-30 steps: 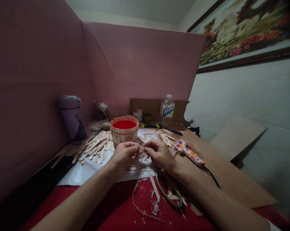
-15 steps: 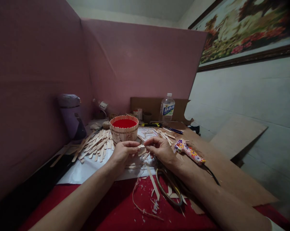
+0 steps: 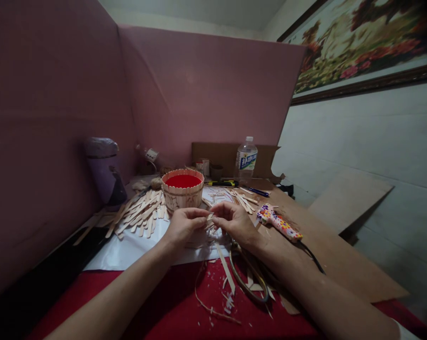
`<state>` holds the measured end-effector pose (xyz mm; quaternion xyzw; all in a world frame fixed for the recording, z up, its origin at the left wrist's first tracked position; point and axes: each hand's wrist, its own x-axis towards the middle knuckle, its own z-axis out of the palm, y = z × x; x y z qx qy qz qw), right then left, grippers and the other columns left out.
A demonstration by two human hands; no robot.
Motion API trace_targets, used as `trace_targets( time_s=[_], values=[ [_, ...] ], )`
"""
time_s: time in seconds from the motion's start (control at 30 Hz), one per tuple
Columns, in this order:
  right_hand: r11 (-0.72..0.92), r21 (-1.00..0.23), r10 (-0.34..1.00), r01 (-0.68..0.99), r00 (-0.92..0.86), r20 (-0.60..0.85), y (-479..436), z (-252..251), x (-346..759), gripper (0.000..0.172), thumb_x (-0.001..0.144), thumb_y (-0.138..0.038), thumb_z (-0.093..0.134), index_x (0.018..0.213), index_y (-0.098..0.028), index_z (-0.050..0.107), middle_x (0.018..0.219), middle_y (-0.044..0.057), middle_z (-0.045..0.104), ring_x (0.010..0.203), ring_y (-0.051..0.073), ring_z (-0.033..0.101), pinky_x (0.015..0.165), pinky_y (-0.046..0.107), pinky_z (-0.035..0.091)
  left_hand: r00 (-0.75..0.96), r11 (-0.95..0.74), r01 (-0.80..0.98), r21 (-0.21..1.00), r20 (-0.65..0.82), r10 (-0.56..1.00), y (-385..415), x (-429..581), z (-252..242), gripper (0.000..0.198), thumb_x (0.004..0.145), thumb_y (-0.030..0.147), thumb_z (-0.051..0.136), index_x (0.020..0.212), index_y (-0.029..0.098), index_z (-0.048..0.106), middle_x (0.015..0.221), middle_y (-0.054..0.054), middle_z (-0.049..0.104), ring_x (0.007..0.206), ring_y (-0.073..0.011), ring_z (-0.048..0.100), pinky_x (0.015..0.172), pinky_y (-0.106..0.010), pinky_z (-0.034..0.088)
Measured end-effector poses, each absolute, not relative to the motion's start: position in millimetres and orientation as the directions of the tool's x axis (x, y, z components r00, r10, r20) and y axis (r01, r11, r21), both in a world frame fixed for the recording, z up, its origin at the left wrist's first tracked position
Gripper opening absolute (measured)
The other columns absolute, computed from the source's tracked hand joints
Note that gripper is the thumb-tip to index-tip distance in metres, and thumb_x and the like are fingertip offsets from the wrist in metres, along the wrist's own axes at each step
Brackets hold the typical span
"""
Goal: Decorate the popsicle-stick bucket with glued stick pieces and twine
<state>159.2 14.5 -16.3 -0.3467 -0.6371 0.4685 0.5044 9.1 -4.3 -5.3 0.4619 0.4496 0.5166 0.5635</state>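
Observation:
My left hand (image 3: 187, 225) pinches a small pale piece of wooden stick (image 3: 210, 217) between thumb and fingertips. At its other end my right hand (image 3: 235, 222) is closed on the same piece, the two hands nearly touching. Just behind them stands a round basket (image 3: 182, 197) walled with wooden sticks and red inside. Below my right hand lies a pair of scissors (image 3: 250, 278) with large metal handles, its blades partly hidden. A loose flat stick (image 3: 226, 269) rests beside the scissors.
Many craft sticks (image 3: 142, 215) lie heaped at the left on white sheeting (image 3: 117, 252). A flowered glue gun (image 3: 279, 224) rests on cardboard (image 3: 340, 269) at the right. Behind are a plastic bottle (image 3: 246, 160), a utility knife (image 3: 222, 183) and a purple tumbler (image 3: 105, 174). Scraps litter the red cloth (image 3: 156, 307).
My right hand has shifted slightly left, closer to my left hand, and the small wooden piece is turned a little. Everything else stays in place.

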Motion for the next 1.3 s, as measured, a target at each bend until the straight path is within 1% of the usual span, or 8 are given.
trace_targets(
  time_s=[0.23,0.67,0.77,0.9,1.0,1.07,1.2,1.3],
  values=[
    [0.329,-0.944,0.910,0.006,-0.270,0.315,15.2,-16.4,159.4,0.011,0.064,-0.019,0.065,0.073,-0.017,0.061,0.060,-0.003,0.060,0.049,0.010,0.055,0.040,0.019,0.041,0.020,-0.067,-0.105,0.992,0.070,0.997,-6.4,13.8,-2.7,0.018,0.049,0.016,0.079,0.065,0.009,0.071,0.057,-0.005,0.066,0.051,-0.0100,0.053,0.051,-0.021,0.039],
    [0.370,-0.915,0.910,0.162,-0.262,0.321,17.7,-16.7,162.4,0.014,0.072,-0.029,0.062,0.065,-0.017,0.058,0.052,-0.003,0.056,0.042,0.009,0.050,0.037,0.019,0.037,-0.034,-0.237,-0.017,0.971,0.236,0.971,-1.8,14.4,-12.4,0.012,0.056,0.019,0.073,0.063,0.014,0.066,0.055,-0.001,0.062,0.049,-0.0108,0.051,0.050,-0.022,0.039],
    [0.400,-0.891,0.904,0.216,-0.256,0.343,17.4,-14.6,164.1,0.016,0.074,-0.030,0.059,0.065,-0.017,0.057,0.054,-0.002,0.058,0.044,0.010,0.052,0.040,0.020,0.040,-0.074,-0.264,0.013,0.964,0.264,0.962,-2.4,15.4,-14.3,0.012,0.060,0.020,0.071,0.070,0.015,0.066,0.059,-0.001,0.064,0.054,-0.0127,0.054,0.052,-0.022,0.040],
    [0.439,-0.843,0.899,0.312,-0.139,0.416,20.2,4.4,170.8,0.016,0.074,-0.030,0.058,0.063,-0.018,0.058,0.055,-0.002,0.058,0.046,0.011,0.051,0.045,0.023,0.041,-0.120,-0.322,0.145,0.936,0.339,0.933,-5.4,17.3,-18.3,0.015,0.069,0.022,0.064,0.083,0.016,0.064,0.074,-0.004,0.067,0.068,-0.0164,0.058,0.062,-0.025,0.043],
    [0.447,-0.743,0.866,0.499,-0.034,0.499,33.8,34.4,176.6,0.013,0.073,-0.030,0.060,0.065,-0.019,0.063,0.058,0.000,0.060,0.053,0.013,0.053,0.049,0.024,0.038,-0.096,-0.363,0.215,0.907,0.389,0.916,-8.8,19.1,-22.0,0.015,0.073,0.023,0.061,0.087,0.017,0.063,0.077,-0.005,0.066,0.072,-0.0174,0.059,0.067,-0.026,0.042],
    [0.290,-0.418,0.822,0.861,0.000,0.570,53.8,55.8,178.5,0.014,0.075,-0.035,0.059,0.072,-0.025,0.069,0.067,0.000,0.067,0.065,0.017,0.060,0.055,0.026,0.039,-0.056,-0.398,0.233,0.887,0.421,0.905,-11.1,20.6,-24.7,0.014,0.075,0.023,0.059,0.087,0.018,0.062,0.078,-0.004,0.066,0.072,-0.0171,0.058,0.067,-0.025,0.041],
    [0.149,-0.300,0.835,0.942,0.042,0.548,118.3,80.8,175.5,0.015,0.077,-0.034,0.061,0.078,-0.024,0.072,0.084,0.005,0.072,0.082,0.023,0.063,0.064,0.030,0.042,0.018,-0.409,0.307,0.859,0.424,0.905,-15.0,24.1,-29.5,0.014,0.080,0.022,0.053,0.092,0.020,0.060,0.077,-0.004,0.063,0.069,-0.0173,0.056,0.065,-0.027,0.038],
    [0.103,-0.229,0.872,0.968,0.023,0.489,170.7,80.7,169.6,0.015,0.080,-0.033,0.061,0.082,-0.023,0.072,0.092,0.006,0.070,0.090,0.023,0.063,0.072,0.032,0.045,0.053,-0.402,0.331,0.854,0.408,0.911,-17.5,26.1,-31.3,0.016,0.078,0.018,0.054,0.092,0.021,0.060,0.081,-0.006,0.064,0.076,-0.0195,0.057,0.069,-0.028,0.039]
  ],
)
